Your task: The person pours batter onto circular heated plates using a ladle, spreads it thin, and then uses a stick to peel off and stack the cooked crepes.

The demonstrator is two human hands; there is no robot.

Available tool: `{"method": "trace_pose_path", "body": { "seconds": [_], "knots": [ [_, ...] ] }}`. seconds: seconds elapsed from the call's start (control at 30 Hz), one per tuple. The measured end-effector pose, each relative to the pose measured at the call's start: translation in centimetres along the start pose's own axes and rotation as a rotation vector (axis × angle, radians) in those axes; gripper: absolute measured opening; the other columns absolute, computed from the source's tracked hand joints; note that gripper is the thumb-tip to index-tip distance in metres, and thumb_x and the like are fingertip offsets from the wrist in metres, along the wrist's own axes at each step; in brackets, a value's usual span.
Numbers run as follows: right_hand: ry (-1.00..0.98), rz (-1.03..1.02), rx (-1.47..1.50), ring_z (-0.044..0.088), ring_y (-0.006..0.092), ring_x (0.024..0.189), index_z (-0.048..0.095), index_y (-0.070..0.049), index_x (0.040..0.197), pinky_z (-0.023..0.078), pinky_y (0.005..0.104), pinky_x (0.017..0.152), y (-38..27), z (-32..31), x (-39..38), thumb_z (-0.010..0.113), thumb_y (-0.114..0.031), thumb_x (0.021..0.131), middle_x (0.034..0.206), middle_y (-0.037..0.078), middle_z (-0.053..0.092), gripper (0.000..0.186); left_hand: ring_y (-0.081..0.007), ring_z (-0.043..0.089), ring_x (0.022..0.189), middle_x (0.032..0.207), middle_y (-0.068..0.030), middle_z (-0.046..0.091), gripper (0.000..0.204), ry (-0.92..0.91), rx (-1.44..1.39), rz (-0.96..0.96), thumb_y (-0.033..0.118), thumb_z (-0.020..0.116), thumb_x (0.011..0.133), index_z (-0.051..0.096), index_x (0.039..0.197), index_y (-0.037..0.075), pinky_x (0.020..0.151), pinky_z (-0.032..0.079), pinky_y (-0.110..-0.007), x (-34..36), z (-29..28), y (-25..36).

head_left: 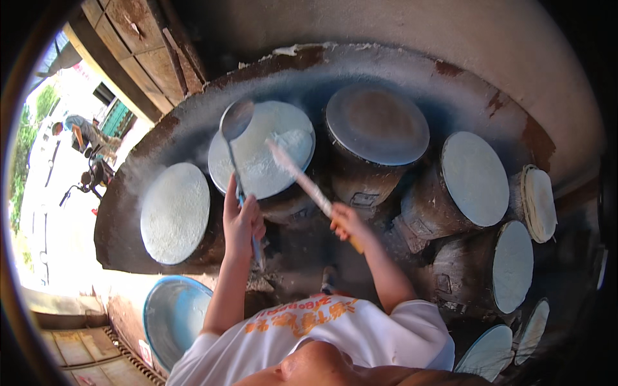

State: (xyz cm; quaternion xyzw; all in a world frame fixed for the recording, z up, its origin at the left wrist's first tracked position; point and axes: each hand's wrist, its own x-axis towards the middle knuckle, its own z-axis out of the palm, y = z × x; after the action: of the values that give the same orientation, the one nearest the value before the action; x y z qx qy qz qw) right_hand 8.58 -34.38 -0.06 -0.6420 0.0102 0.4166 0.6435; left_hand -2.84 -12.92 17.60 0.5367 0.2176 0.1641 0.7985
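left hand (243,225): curled round ladle (237,121) | right hand (349,225): curled round pale stick (307,183)

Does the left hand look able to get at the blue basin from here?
Probably yes: the blue basin sits close on that side, and nothing visible blocks its open top. The left hand holds a ladle, though, so gripping the basin would likely mean setting that down first.

Left of centre, the ladle (238,120) looks like thin, smooth metal; the paddle (301,177) at centre seems wooden. The lid (377,122), upper centre, is matt, its drum (360,180) rough. Lower down, the tub (175,318) looks like smooth plastic, the shirt (386,338) soft cloth.
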Motion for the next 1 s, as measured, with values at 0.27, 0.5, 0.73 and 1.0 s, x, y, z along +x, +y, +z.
{"method": "trace_pose_path", "body": {
  "seconds": [0.27,0.5,0.73,1.0],
  "knots": [
    [0.435,-0.645,-0.618,0.064,0.0303,0.07,0.056,-0.012,0.123,0.049,0.0379,0.064,-4.6,-3.0,4.0,0.056,-0.013,0.089,0.081,0.02,0.064,0.035,-0.0044,0.03,0.041,0.062,0.0037,0.03,0.051,-0.325,-0.589,-0.211,0.01,0.044,0.096,0.03,0.143,0.027,0.033,0.026,-0.018,5.8,0.4,-0.1],
    [0.383,-0.919,-0.865,0.06,0.0418,0.067,0.06,-0.013,0.116,0.047,0.0511,0.059,-3.8,-2.8,7.1,0.053,-0.021,0.09,0.073,0.023,0.062,0.028,-0.0033,0.03,0.044,0.062,0.005,0.032,0.017,-0.185,-0.955,-0.481,0.015,0.045,0.098,0.052,0.112,0.022,0.038,0.029,-0.018,11.5,-0.4,-1.4],
    [0.221,-0.766,-0.959,0.062,0.0381,0.078,0.063,-0.011,0.112,0.05,0.0464,0.067,-6.9,-3.0,5.6,0.053,-0.021,0.09,0.089,0.019,0.065,0.026,-0.0059,0.035,0.043,0.055,0.0032,0.036,0.027,-0.129,-1.156,-0.702,0.017,0.047,0.097,0.04,0.071,0.01,0.04,0.034,-0.021,12.4,-1.9,-2.0],
    [0.429,-0.739,-0.673,0.051,0.0205,0.056,0.055,-0.005,0.095,0.041,0.0376,0.05,5.0,3.3,2.7,0.045,-0.021,0.095,0.066,0.011,0.053,0.019,-0.0059,0.035,0.045,0.054,0.0042,0.032,0.03,0.087,-0.814,-0.554,0.021,0.049,0.096,0.038,0.069,0.012,0.043,0.034,-0.021,9.5,-0.8,-6.1]
  ]
}}
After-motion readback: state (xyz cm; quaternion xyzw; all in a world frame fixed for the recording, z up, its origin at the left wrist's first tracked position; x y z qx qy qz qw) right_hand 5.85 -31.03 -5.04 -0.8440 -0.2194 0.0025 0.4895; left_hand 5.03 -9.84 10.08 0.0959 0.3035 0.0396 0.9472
